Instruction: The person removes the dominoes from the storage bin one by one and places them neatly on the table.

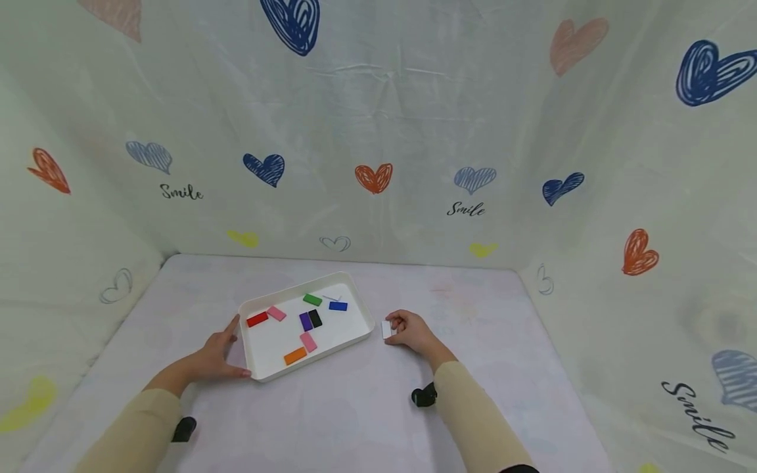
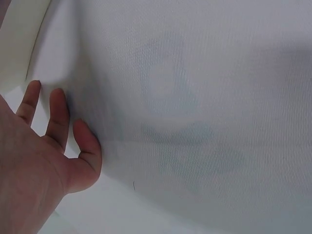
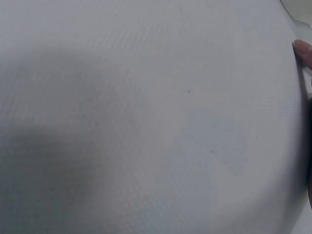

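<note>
A shallow white tray (image 1: 345, 328) lies slightly aslant on the table, holding several small flat rectangular blocks. Among them are a red block (image 1: 257, 319), a green block (image 1: 312, 299), a black block (image 1: 315, 318) and an orange block (image 1: 295, 356). My left hand (image 1: 215, 358) spans the tray's left end, thumb at the near corner and straight fingers at the far one. Just off the right end, my right hand (image 1: 416, 335) pinches a small white block (image 1: 387, 330) between thumb and fingers. Only a fingertip (image 3: 303, 52) shows at the right wrist view's edge.
Pale cloth covers the table (image 1: 355, 420). Behind it hangs a light curtain (image 1: 414, 131) printed with hearts and "Smile", which also encloses both sides. A black wrist device (image 1: 424, 395) sits beside the right sleeve, another black device (image 1: 184, 429) beside the left.
</note>
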`<state>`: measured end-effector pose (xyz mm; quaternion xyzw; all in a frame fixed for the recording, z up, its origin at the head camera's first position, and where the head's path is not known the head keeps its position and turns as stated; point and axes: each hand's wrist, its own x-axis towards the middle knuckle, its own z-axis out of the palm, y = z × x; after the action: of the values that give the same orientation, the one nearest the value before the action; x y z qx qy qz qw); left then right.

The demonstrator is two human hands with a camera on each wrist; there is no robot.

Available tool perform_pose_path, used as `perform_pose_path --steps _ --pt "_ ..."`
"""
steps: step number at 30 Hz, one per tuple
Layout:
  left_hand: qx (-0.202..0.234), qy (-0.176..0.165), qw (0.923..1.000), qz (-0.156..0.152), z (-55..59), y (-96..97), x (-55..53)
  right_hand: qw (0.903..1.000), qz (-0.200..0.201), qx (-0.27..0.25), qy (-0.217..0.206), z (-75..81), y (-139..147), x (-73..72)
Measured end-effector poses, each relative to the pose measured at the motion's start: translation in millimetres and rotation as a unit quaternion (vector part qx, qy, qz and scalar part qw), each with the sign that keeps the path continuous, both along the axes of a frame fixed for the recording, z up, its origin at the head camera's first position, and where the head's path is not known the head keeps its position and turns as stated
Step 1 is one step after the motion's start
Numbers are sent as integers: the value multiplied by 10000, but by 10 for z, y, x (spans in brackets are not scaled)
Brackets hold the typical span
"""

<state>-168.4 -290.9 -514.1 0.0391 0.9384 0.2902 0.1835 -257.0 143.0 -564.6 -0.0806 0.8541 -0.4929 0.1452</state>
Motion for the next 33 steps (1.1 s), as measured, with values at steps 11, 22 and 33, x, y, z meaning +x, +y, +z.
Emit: perform_pose_path --steps 11,22,33 --pt "-128 -192 9997 83 -8 1 13 9993 -168 -321 -94 138 -51 -66" --pt "-277 -203 9994 -53 -76 -49 -43 9961 555 -652 216 573 -429 -165" --pt "-281 -221 9994 11 -60 -50 -36 9900 1365 -345 109 642 -882 -206"
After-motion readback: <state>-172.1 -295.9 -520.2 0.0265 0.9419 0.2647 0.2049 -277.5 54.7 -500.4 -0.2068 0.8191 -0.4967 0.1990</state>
